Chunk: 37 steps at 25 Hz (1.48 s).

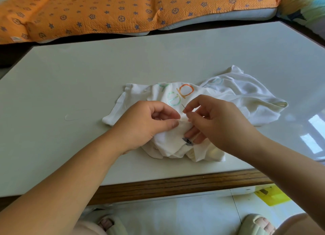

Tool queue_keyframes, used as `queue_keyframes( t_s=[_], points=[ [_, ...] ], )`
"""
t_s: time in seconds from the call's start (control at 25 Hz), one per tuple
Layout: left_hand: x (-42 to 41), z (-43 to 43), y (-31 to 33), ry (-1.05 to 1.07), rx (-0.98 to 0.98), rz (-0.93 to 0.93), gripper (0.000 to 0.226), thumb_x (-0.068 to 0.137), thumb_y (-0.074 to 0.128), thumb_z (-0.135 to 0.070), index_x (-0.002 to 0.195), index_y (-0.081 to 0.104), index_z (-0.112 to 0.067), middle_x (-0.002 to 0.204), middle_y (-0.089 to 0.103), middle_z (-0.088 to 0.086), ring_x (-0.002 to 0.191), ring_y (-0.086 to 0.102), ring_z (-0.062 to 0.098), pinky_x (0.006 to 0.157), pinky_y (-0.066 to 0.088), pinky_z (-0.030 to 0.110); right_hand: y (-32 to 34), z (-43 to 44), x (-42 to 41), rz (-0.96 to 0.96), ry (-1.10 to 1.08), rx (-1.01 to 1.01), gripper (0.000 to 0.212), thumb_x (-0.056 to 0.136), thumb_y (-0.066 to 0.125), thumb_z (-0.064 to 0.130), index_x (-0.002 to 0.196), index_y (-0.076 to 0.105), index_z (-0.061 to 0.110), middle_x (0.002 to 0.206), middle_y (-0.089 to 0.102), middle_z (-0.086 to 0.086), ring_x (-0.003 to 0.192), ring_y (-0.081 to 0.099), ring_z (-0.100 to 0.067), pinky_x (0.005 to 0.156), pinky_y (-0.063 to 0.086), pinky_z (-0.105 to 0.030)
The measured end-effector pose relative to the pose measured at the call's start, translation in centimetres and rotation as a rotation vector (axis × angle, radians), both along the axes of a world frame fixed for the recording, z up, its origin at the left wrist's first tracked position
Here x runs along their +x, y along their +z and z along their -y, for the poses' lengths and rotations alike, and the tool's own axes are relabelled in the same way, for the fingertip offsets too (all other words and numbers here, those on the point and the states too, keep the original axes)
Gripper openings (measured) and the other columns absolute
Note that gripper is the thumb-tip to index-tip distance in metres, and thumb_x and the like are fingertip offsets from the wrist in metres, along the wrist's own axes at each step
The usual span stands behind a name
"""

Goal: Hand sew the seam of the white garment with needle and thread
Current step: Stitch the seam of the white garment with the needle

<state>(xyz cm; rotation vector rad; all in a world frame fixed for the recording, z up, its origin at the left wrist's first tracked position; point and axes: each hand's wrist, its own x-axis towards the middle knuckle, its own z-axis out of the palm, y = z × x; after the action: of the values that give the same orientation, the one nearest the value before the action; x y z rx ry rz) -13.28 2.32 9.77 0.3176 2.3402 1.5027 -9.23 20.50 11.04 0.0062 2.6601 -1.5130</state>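
A crumpled white garment [233, 97] with orange and green printed letters lies in the middle of the pale table [70, 80]. My left hand [144, 124] pinches a fold of its cloth between thumb and forefinger. Just to the right, my right hand [216, 122] holds a thin dark needle [183, 107] between thumb and forefinger, its tip pointing up and to the left above the pinched fold. A small dark label [187, 141] shows on the garment below my right fingers. The thread is too fine to see.
A loose loop of pale thread [70, 117] lies on the table to the left. An orange patterned quilt [123, 9] covers the seat behind the table. The table's wooden front edge [175, 183] is near me; slippered feet and a yellow object [271, 196] are on the floor.
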Motion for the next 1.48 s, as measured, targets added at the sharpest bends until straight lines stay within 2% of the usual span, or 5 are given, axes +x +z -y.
queue_keyframes(
  t_s=[0.32,0.88,1.04,1.16,1.48],
  points=[
    [0.1,0.3,0.6,-0.036,-0.189,-0.042,0.009,0.08,0.078,-0.024,0.087,0.077,-0.03,0.067,0.068,-0.021,0.067,0.06,-0.006,0.067,0.046,0.008,0.0,-0.6,0.3,0.026,-0.006,-0.08,0.016,0.094,0.059,0.012,0.09,0.07,0.023,0.069,0.074,-0.003,0.057,0.071,-0.019,0.065,0.06,-0.034],
    [0.1,0.2,1.2,-0.015,-0.12,0.021,0.009,0.078,0.079,-0.027,0.086,0.08,-0.031,0.087,0.076,-0.009,0.093,0.068,0.007,0.095,0.052,0.029,0.4,-1.2,0.7,0.043,0.073,0.009,0.019,0.093,0.061,0.014,0.096,0.074,0.028,0.065,0.073,0.004,0.057,0.069,-0.007,0.059,0.05,-0.008],
    [0.0,0.3,1.1,-0.012,-0.152,-0.013,0.006,0.079,0.079,-0.027,0.081,0.079,-0.032,0.078,0.073,-0.009,0.082,0.066,0.015,0.082,0.052,0.025,0.6,-1.2,0.7,0.05,0.059,-0.005,0.02,0.093,0.059,0.013,0.093,0.073,0.028,0.065,0.073,0.005,0.057,0.07,-0.007,0.061,0.052,-0.011],
    [0.0,0.5,1.0,-0.042,-0.154,-0.031,0.006,0.083,0.074,-0.025,0.081,0.076,-0.03,0.061,0.063,-0.021,0.063,0.055,-0.002,0.063,0.043,0.009,0.7,-1.3,0.7,0.067,0.067,0.032,0.02,0.092,0.059,0.013,0.091,0.071,0.029,0.063,0.073,0.006,0.057,0.07,-0.008,0.062,0.052,-0.01],
    [0.0,0.5,0.6,-0.048,-0.098,0.006,0.006,0.086,0.071,-0.022,0.086,0.075,-0.026,0.087,0.075,-0.008,0.084,0.066,0.0,0.082,0.05,0.015,0.9,-1.1,0.6,0.101,0.125,0.082,0.022,0.091,0.059,0.012,0.088,0.072,0.03,0.062,0.073,0.007,0.058,0.07,-0.007,0.062,0.052,-0.01]
  ],
)
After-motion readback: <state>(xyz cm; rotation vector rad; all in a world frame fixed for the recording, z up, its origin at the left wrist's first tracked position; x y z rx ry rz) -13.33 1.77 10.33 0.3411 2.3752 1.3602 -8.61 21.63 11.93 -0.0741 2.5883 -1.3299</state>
